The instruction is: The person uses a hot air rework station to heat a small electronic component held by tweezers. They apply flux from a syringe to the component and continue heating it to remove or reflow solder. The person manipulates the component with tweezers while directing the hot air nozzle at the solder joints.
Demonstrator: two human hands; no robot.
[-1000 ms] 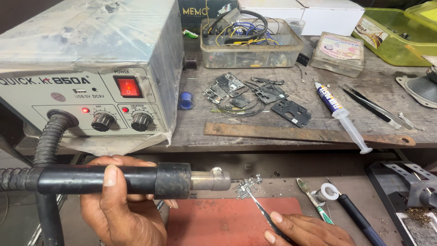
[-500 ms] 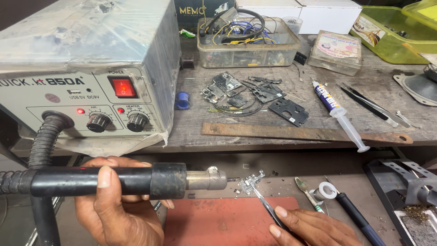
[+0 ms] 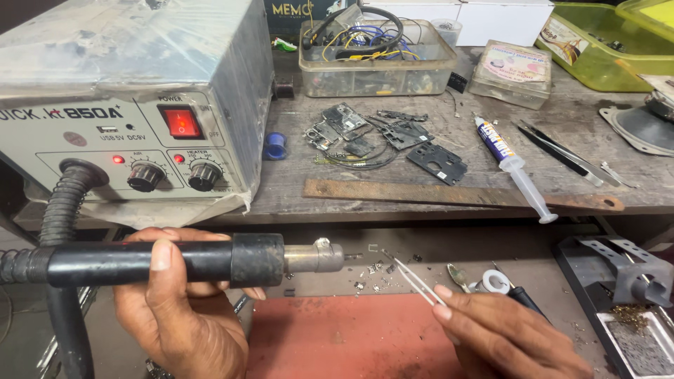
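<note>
Head camera, looking down at a cluttered repair bench: the left hand (image 3: 184, 309) is wrapped around the black handle of a hot-air wand (image 3: 189, 262), held level with its metal nozzle (image 3: 316, 256) pointing right. The thumb lies across the top of the grip. A ribbed black hose (image 3: 62, 210) runs from the rear of the wand up to the front of a grey hot-air station (image 3: 133, 105), whose red power switch (image 3: 182, 123) is lit above two black knobs (image 3: 146, 177).

The right hand (image 3: 505, 337) pinches a pair of thin metal tweezers (image 3: 414, 279), fingers closed narrowly on the shafts. The tips reach up and left toward small metal scraps (image 3: 372, 270) lying just in front of the nozzle, on the lower shelf beside a red mat (image 3: 351, 337). Whether the tips grip anything is too small to tell.

Just right of the tweezers lie a small roll of white tape (image 3: 497, 282) and a dark-handled tool (image 3: 523, 300). On the upper wooden bench (image 3: 583, 133) are dark phone parts (image 3: 393, 137), a rusty flat file (image 3: 456, 195), a syringe of paste (image 3: 512, 167) and a second pair of tweezers (image 3: 569, 156). A clear plastic tub of wires (image 3: 375, 52) stands at the back, with a yellow-green tray (image 3: 611, 42) at far right.
</note>
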